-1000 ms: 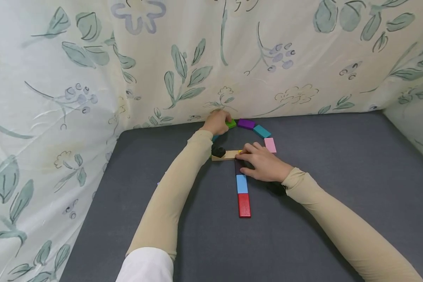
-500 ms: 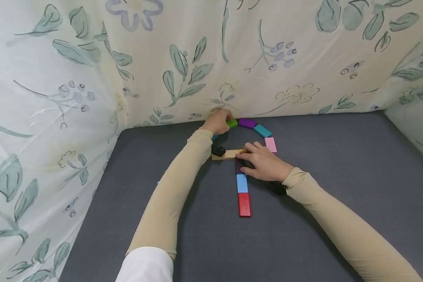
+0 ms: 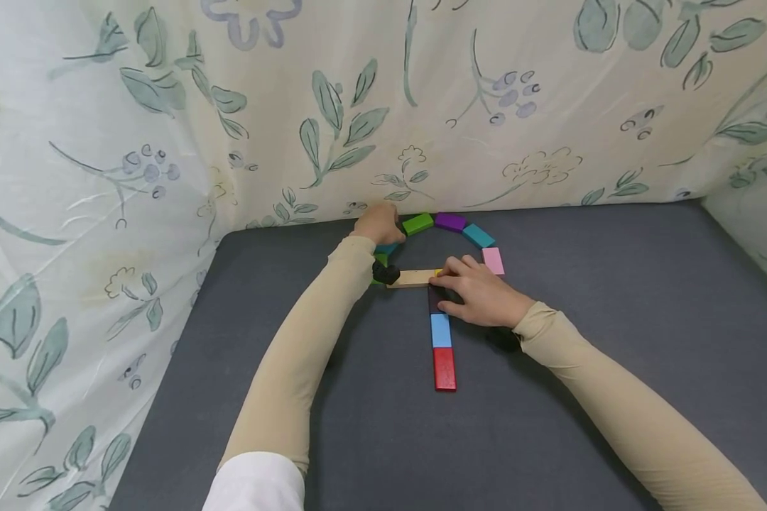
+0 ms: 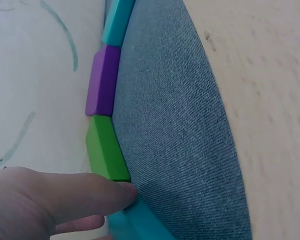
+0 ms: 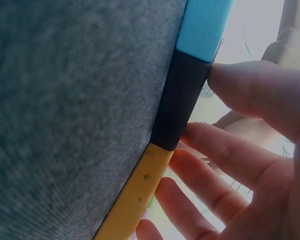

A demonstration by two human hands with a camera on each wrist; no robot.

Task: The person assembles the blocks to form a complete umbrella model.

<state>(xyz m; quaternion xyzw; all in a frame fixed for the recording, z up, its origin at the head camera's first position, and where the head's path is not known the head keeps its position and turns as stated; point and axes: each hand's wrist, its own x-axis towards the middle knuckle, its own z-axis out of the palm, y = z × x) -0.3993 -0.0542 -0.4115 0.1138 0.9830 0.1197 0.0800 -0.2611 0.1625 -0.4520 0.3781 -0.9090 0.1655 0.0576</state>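
Flat coloured blocks form an arc and a straight row. At the arc's back left, my left hand [image 3: 380,224] pinches a teal block [image 4: 147,222], thumb on its inner side and fingers outside. That block's end meets a green block [image 4: 107,150], followed by a purple one [image 4: 102,82]. My right hand [image 3: 482,289] rests beside the middle, fingertips along the edges of a black block [image 5: 182,97] and a yellow block [image 5: 140,190], thumb near the black one's far end. A plain wooden block [image 3: 414,279] lies left of the yellow one, which the hand mostly hides in the head view.
Another teal block [image 3: 479,235] and a pink block [image 3: 493,260] continue the arc on the right. A light blue block [image 3: 441,330] and a red block [image 3: 444,369] run toward the front. A floral cloth [image 3: 422,106] hangs behind the dark grey table [image 3: 550,440].
My left hand has moved slightly left and forward, off the green block and onto the teal one, uncovering another green block lower in the arc. The right hand stays put.
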